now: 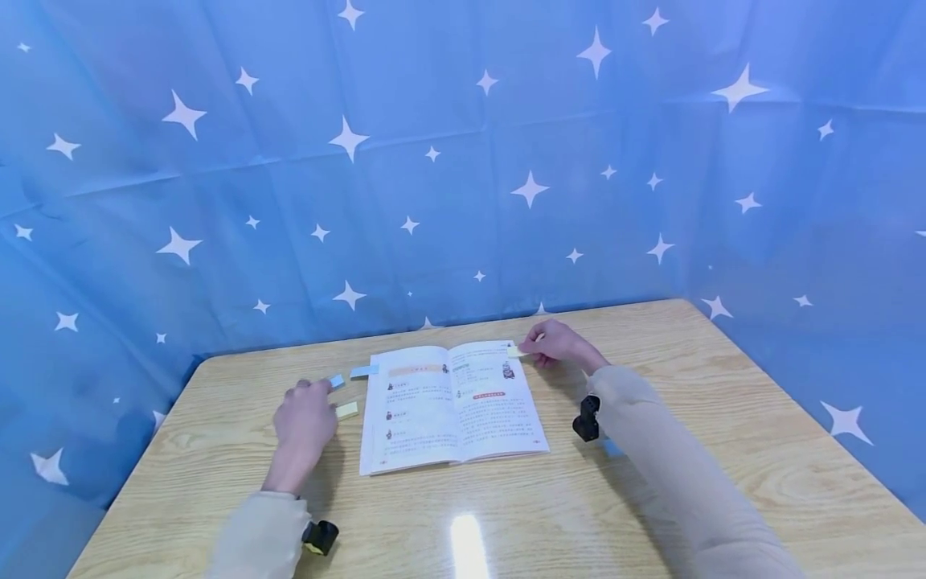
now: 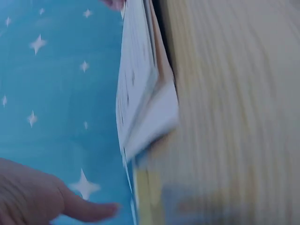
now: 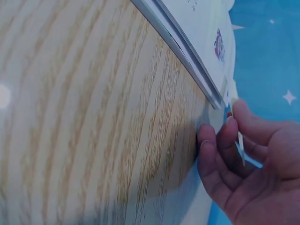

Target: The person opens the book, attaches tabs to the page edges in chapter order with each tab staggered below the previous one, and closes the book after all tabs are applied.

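Left wrist view blurs; left hand fingers relaxed, right hand pinches a sticky note at the book.

Open book: printed lines, an orange heading band and a red heading on its pages, all too small and blurred to read. No other lettering.

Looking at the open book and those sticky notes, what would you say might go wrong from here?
The right hand pinches a small yellow note at the open book's top corner; it may stick crookedly or crease. The left hand sits by loose notes and may brush them off the table.
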A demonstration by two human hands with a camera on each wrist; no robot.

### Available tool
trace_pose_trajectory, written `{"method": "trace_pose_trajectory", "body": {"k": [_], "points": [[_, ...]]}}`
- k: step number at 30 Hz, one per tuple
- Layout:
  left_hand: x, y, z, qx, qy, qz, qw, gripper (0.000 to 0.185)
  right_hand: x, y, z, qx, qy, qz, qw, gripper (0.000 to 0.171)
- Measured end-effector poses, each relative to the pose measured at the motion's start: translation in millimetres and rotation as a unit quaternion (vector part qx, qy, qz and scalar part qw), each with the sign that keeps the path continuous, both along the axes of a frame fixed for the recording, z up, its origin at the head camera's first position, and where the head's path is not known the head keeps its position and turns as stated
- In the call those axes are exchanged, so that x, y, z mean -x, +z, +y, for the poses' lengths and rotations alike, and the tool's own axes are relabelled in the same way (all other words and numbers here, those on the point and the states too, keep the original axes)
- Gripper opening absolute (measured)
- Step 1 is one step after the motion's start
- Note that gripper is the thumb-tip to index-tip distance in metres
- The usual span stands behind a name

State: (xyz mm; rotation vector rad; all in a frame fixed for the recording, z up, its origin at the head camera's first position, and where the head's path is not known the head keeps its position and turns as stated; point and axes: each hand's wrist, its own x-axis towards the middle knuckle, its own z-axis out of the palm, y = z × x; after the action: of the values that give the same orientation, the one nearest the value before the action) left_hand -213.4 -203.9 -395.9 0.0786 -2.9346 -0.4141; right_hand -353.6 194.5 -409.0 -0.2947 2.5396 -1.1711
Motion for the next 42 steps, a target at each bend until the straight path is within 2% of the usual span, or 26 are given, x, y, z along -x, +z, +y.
{"method": "trace_pose_trajectory", "body": {"k": [3,5,8,11,15,19,22,27,34,42], "points": [[8.8,0.5,27.7,0.008,-0.048,0.065,0.9967,0.028,0.7,-0.1,-0.9,-0.006,-0.001,0.002,1.000,0.020],[16.8,1.3,49.2,0.010,-0.087,0.076,0.9933,0.026,1.1,-1.2,-1.6,-0.010,-0.004,0.003,1.000,0.020],[29.2,3.1,79.8,0.020,-0.157,0.050,0.9861,0.026,1.0,-3.5,-2.6,-0.015,-0.007,0.005,1.000,0.021],[41.0,4.1,105.8,0.032,-0.223,0.007,0.9742,0.029,0.3,-4.5,-4.2,-0.015,-0.012,0.007,1.000,0.021],[53.0,1.6,133.7,0.039,-0.268,-0.043,0.9618,0.033,-1.2,-4.6,-6.6,-0.014,-0.012,0.013,1.000,0.020],[62.4,-1.5,156.3,0.040,-0.279,-0.073,0.9567,0.036,-1.5,-4.7,-9.2,-0.026,-0.015,0.017,0.999,0.019],[69.3,-4.8,169.7,0.044,-0.270,-0.085,0.9580,0.039,-0.9,-5.2,-10.8,-0.041,-0.018,0.024,0.999,0.019],[77.3,-11.7,185.4,0.076,-0.254,-0.095,0.9596,0.042,-0.9,-6.3,-11.6,-0.060,-0.019,0.034,0.997,0.018],[79.9,-19.2,195.3,0.139,-0.254,-0.096,0.9523,0.044,-1.9,-4.0,-9.5,-0.059,-0.013,0.030,0.998,0.017],[77.3,-21.7,196.3,0.159,-0.250,-0.097,0.9501,0.047,-3.4,-3.3,-7.9,-0.068,-0.003,0.026,0.997,0.020]]}}
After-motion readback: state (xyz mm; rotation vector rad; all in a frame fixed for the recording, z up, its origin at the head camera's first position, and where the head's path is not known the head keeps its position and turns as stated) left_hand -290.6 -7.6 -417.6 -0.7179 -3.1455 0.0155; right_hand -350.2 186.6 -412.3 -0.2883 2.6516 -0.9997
